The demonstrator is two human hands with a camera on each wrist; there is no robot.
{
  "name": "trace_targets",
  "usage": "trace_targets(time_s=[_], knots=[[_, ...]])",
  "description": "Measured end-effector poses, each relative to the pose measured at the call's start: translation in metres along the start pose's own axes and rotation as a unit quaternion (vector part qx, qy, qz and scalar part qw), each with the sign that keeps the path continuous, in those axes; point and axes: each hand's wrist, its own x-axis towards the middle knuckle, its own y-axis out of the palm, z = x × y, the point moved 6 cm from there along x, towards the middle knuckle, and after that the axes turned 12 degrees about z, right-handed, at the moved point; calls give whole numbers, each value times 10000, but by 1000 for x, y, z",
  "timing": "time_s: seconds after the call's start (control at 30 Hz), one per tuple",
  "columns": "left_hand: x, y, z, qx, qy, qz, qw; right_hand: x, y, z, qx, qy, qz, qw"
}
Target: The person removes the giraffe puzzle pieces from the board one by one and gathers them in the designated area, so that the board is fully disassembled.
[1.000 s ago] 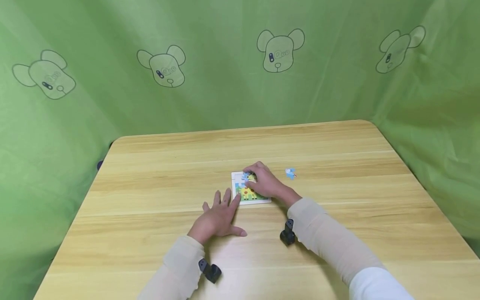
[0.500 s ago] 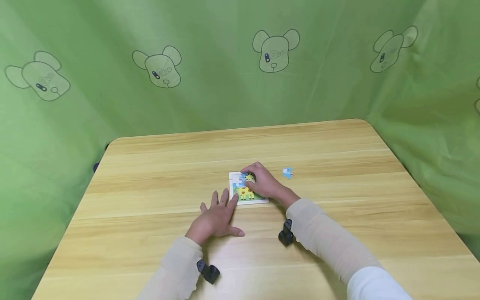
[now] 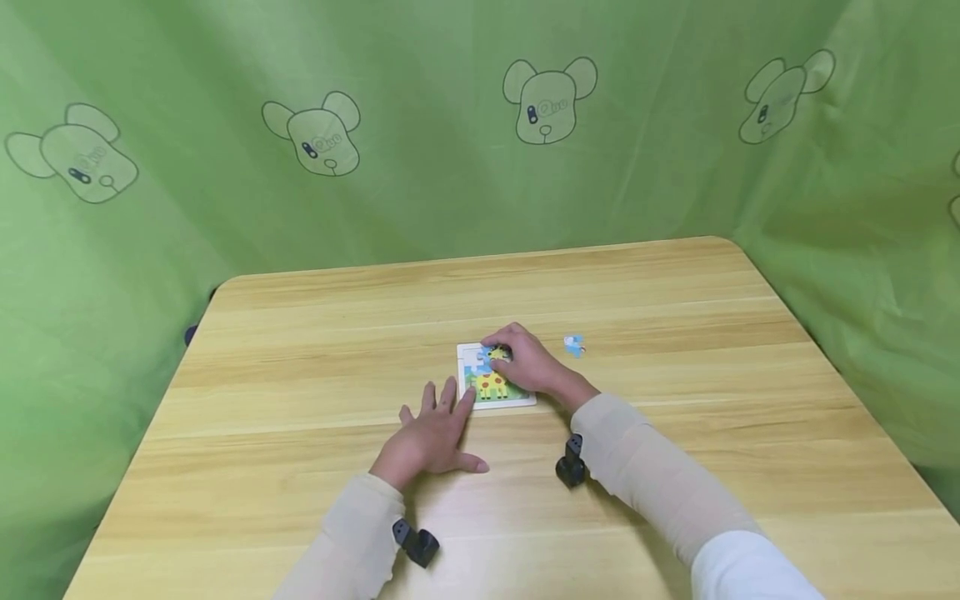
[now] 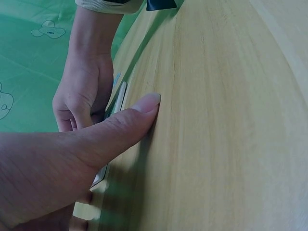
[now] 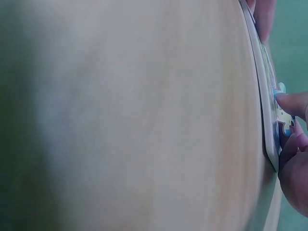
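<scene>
Right hand (image 3: 528, 362) over the puzzle board (image 3: 510, 405) now, thumb and fingers pinching the giraffe-head piece (image 3: 497, 353) at the upper right part of the picture, and the right wrist view shows that piece tilted up from the board's face; whether its lower edge touches, I cannot tell. Down at the near left corner it's the left hand (image 3: 431, 433), palm down, fingers spread wide, index fingertip on the white frame, thumb stuck out to the side over the tabletop (image 3: 300, 358). The board lies flat around the middle of that wood-grain surface, the giraffe's yellow, red-spotted body in place along the lower half, white backing showing at upper left. And out beyond the right hand, a loose blue piece (image 3: 573, 345) lies by itself on the wood, apart from the board. Beige sleeves on both arms, a black wrist camera (image 3: 416, 543) by the left cuff, a green curtain (image 3: 435, 192) printed with bear heads behind it all.
</scene>
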Motion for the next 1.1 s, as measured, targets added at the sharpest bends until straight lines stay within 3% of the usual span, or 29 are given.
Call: trace_targets(time_s=[0.47,0.97,1.1], knots=[[0,1,1,9,7,27,10000,0,0,1,-17,116,100,9999],[-1,0,0,-3,30,9,10000,-3,-9,0,-201,-223,-1,9995],[-1,-1,1,-14,30,-3,10000,-6,-14,-1,-220,-147,-62,9996]])
